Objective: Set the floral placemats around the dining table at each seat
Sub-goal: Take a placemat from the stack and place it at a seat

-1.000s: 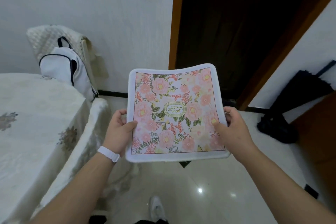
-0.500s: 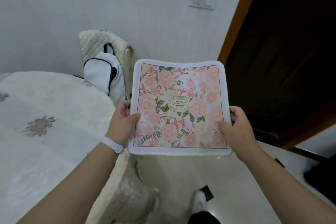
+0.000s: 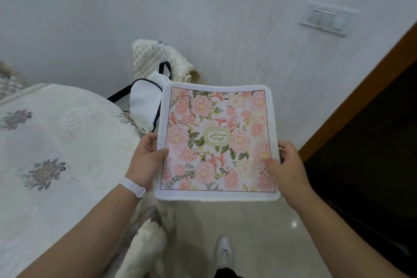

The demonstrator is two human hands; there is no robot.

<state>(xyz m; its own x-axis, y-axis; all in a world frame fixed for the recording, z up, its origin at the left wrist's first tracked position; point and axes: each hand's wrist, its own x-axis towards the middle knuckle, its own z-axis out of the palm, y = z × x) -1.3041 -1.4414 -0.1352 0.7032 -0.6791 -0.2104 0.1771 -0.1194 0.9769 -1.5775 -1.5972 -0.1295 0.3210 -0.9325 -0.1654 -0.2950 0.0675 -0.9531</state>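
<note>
A square floral placemat [image 3: 216, 142], pink flowers with a white border and an oval label in the middle, is held flat in the air in front of me. My left hand [image 3: 147, 158] grips its left edge, thumb on top. Its right edge is pinched by my right hand [image 3: 286, 167]. The dining table [image 3: 52, 149], covered in a white cloth with grey flower motifs, lies to the left of the mat, its rounded edge just beside my left hand.
A chair with a quilted white cover [image 3: 158, 56] stands against the wall beyond the table, a white bag [image 3: 144, 101] with dark straps hanging on it. A dark doorway with a wooden frame [image 3: 361, 88] is at right. Glossy tiled floor [image 3: 259, 232] lies below.
My view has swung left: the table fills more of the left side and the doorway has slid to the right edge. Both hands still hold the placemat the same way.
</note>
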